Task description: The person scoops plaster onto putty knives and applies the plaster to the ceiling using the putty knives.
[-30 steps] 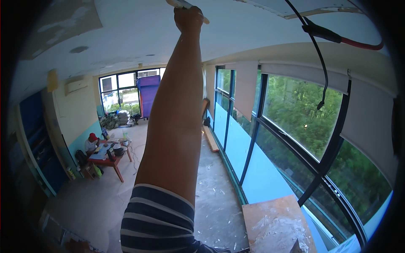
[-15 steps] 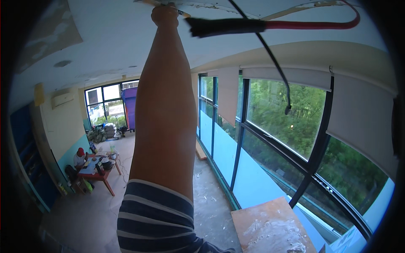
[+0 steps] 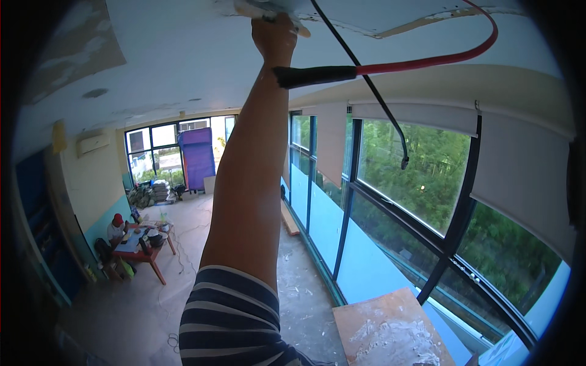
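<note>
My left hand (image 3: 273, 41) is raised overhead at the end of my stretched arm and closed around a putty knife (image 3: 303, 29). The putty knife's blade end, to the left of the fist, is blurred and up against the white ceiling (image 3: 177, 36). At the lower right, a wooden board (image 3: 354, 326) is smeared with white plaster; what holds it up is out of the picture. My right hand does not show.
A red cable with a black-taped end (image 3: 317, 76) and a thin black cable (image 3: 383, 97) hang from the ceiling close to my arm. Windows with blinds (image 3: 519, 152) line the right side. Down at left, a person (image 3: 116, 229) sits at a red table (image 3: 146, 256).
My left hand has moved slightly right and down in the picture with the putty knife. The hanging cables have swung left, and the purple panel at the back shows more.
</note>
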Motion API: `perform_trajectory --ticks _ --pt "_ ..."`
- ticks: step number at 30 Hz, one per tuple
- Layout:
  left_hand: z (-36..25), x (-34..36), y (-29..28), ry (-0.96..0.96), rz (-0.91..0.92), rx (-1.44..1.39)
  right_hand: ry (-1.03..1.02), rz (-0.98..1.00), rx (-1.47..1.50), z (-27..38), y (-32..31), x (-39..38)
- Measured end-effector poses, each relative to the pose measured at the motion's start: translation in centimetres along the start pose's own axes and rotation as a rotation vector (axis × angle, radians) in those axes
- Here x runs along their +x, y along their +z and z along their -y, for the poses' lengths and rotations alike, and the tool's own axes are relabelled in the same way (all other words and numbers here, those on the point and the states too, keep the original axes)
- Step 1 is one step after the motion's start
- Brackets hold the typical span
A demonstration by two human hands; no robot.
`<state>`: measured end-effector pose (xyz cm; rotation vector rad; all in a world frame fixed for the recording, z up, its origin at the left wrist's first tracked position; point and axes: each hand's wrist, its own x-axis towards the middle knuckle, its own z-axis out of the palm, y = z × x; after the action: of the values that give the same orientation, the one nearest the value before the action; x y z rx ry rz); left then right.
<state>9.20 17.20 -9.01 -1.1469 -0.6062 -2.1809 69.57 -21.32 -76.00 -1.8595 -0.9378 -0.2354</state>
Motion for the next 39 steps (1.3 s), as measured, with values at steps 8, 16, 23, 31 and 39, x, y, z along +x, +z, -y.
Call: perform_trajectory --ticks 8,16,23,31,39 --pt "4.7 3.9 -4.3 -0.249 -0.142 -0.171 -0.058 0.005 -0.055 -0.4 0.9 1.8" --pt "-0.7 2.1 -3.1 -0.203 -0.082 -0.184 0.107 0.047 -0.004 4.5 -1.2 0.8" --pt "-1.6 -0.4 -3.7 -0.114 -0.167 0.213 0.068 0.009 0.042 2.6 -1.0 0.2" --pt "-1.4 4.8 -2.9 0.006 -0.249 0.202 0.011 -0.094 -0.023 2.1 -1.8 -0.1" --pt "-1.6 -1.3 -2.6 -0.067 -0.107 0.085 -0.065 -0.112 -0.024 0.0 -0.4 -0.5"
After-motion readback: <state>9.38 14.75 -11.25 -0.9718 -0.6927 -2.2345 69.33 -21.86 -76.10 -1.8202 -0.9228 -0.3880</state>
